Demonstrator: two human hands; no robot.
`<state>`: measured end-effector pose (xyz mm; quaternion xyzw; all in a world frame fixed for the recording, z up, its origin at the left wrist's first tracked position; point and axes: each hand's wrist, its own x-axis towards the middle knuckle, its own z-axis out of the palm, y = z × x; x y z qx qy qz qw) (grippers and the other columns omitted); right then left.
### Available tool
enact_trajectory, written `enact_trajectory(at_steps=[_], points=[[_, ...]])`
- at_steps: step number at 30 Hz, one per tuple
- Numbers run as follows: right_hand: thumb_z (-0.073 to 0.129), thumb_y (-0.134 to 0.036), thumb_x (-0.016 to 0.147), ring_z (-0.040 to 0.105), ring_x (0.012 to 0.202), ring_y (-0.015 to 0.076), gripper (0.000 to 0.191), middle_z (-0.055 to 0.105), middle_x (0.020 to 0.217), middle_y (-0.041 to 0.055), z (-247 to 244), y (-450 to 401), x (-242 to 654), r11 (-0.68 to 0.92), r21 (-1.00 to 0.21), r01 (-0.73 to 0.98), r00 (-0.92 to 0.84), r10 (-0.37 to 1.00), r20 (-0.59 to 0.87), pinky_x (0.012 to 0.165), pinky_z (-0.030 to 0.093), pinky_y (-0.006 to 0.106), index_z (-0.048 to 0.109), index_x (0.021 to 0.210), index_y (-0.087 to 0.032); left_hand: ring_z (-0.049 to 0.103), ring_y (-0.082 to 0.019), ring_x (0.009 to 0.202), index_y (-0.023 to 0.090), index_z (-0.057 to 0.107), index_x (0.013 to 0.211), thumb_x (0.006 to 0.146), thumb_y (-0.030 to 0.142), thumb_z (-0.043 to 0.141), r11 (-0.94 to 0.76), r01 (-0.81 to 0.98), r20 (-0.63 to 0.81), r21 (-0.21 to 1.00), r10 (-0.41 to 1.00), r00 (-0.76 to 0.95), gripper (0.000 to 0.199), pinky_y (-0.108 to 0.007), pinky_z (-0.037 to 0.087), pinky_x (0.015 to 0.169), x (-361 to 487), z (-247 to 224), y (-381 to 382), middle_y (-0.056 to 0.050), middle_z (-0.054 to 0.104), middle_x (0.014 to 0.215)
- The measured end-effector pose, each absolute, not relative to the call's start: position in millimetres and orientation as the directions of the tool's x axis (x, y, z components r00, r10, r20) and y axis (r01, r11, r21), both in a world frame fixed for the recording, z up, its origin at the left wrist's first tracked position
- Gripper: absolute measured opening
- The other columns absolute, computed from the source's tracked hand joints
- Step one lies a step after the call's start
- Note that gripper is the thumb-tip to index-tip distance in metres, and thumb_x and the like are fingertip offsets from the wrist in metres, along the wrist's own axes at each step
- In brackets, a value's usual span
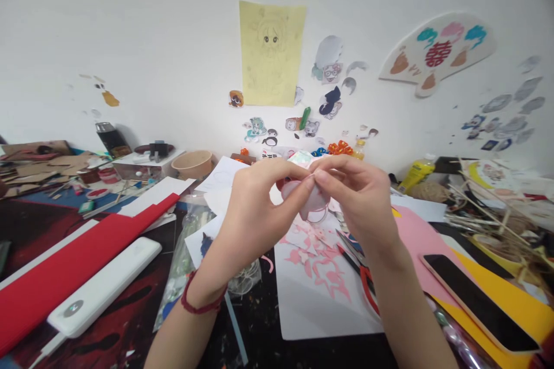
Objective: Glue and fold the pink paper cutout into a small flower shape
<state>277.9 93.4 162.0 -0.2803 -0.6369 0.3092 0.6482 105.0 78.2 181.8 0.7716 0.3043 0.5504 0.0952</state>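
Both hands are raised over the table, fingertips meeting in the middle. My left hand [264, 207] is closed, thumb and index finger pinching a small pale pink translucent piece [314, 203]. Opposite it, my right hand [359, 196] pinches the top of the same piece. The fingers partly cover it, so its full shape is hidden. Below the hands, pink paper cutouts [326, 268] lie on a white sheet [311, 320]. Scissors with red handles [367, 291] rest on the sheet's right side, partly behind my right forearm.
At left lie a white power bank [106, 285] and red paper [82, 259]. A phone [476, 300] rests on pink and yellow paper at right. Farther back stand a round tan bowl [193, 164] and a yellow bottle [418, 174]. Drawings and a paper fan [437, 52] hang on the wall.
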Motion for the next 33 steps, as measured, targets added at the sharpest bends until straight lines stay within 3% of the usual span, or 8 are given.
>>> enact_trajectory(at_steps=[3, 9, 15, 19, 25, 29, 33], points=[[0.085, -0.033, 0.080, 0.066, 0.064, 0.0135, 0.016, 0.074, 0.078, 0.0012, 162.8, 92.7, 283.1, 0.611, -0.791, -0.025, -0.072, 0.788, 0.611, 0.056, 0.054, 0.025, 0.079, 0.092, -0.024, 0.057, -0.013, 0.068, 0.020, 0.075, 0.083, 0.090, 0.018, 0.072, -0.791, 0.339, 0.803, 0.510, 0.579, 0.140, 0.008, -0.030, 0.043, 0.066, 103.6, 182.3, 78.3, 0.002, 0.076, 0.078], [0.084, -0.029, 0.082, 0.067, 0.064, 0.0125, 0.010, 0.075, 0.074, 0.0008, 163.8, 89.4, 282.9, 0.610, -0.792, 0.026, -0.069, 0.792, 0.607, 0.057, 0.053, 0.024, 0.078, 0.080, -0.022, 0.063, -0.017, 0.076, 0.024, 0.079, 0.087, 0.088, 0.034, 0.077, -0.672, 0.287, 0.658, 0.682, 0.736, 0.160, 0.011, -0.033, 0.044, 0.066, 98.5, 186.5, 77.8, 0.001, 0.080, 0.086], [0.084, -0.027, 0.082, 0.065, 0.060, 0.0115, 0.009, 0.072, 0.070, -0.0007, 163.2, 88.4, 281.8, 0.618, -0.782, 0.079, -0.093, 0.785, 0.612, 0.055, 0.048, 0.024, 0.078, 0.078, -0.022, 0.060, -0.015, 0.070, 0.021, 0.078, 0.077, 0.088, 0.023, 0.075, -0.698, 0.186, 0.688, 0.691, 0.715, 0.125, 0.011, -0.033, 0.045, 0.066, 96.7, 184.7, 82.2, -0.001, 0.076, 0.078], [0.085, -0.028, 0.081, 0.064, 0.059, 0.0114, 0.010, 0.072, 0.068, -0.0009, 162.1, 88.9, 281.8, 0.614, -0.787, 0.062, -0.091, 0.788, 0.609, 0.053, 0.046, 0.024, 0.078, 0.077, -0.022, 0.060, -0.016, 0.069, 0.019, 0.078, 0.079, 0.088, 0.026, 0.076, -0.652, 0.071, 0.636, 0.755, 0.754, 0.163, 0.012, -0.032, 0.045, 0.064, 93.8, 182.4, 87.5, -0.003, 0.075, 0.077], [0.086, -0.027, 0.079, 0.065, 0.063, 0.0113, 0.008, 0.074, 0.072, -0.0006, 163.5, 88.7, 284.1, 0.601, -0.799, 0.035, -0.041, 0.799, 0.600, 0.057, 0.051, 0.024, 0.079, 0.078, -0.023, 0.055, -0.013, 0.069, 0.016, 0.072, 0.074, 0.101, 0.044, 0.059, -0.585, -0.008, 0.562, 0.811, 0.775, 0.288, 0.040, -0.029, 0.041, 0.065, 92.0, 181.6, 99.0, -0.002, 0.065, 0.071], [0.086, -0.028, 0.079, 0.063, 0.062, 0.0107, 0.008, 0.074, 0.072, -0.0008, 164.9, 88.1, 285.6, 0.581, -0.813, 0.030, -0.028, 0.814, 0.580, 0.055, 0.050, 0.023, 0.080, 0.078, -0.024, 0.059, -0.014, 0.074, 0.017, 0.075, 0.085, 0.093, 0.040, 0.072, -0.575, 0.028, 0.532, 0.818, 0.774, 0.345, 0.024, -0.029, 0.043, 0.067, 91.3, 181.6, 101.6, -0.003, 0.071, 0.082], [0.086, -0.031, 0.080, 0.065, 0.064, 0.0107, 0.008, 0.076, 0.078, -0.0001, 166.7, 86.8, 287.4, 0.569, -0.822, 0.028, -0.055, 0.822, 0.567, 0.054, 0.050, 0.022, 0.081, 0.082, -0.025, 0.060, -0.016, 0.075, 0.018, 0.074, 0.078, 0.090, 0.035, 0.076, -0.572, 0.031, 0.534, 0.820, 0.783, 0.320, 0.021, -0.032, 0.045, 0.071, 91.3, 181.7, 99.3, -0.003, 0.070, 0.076]])
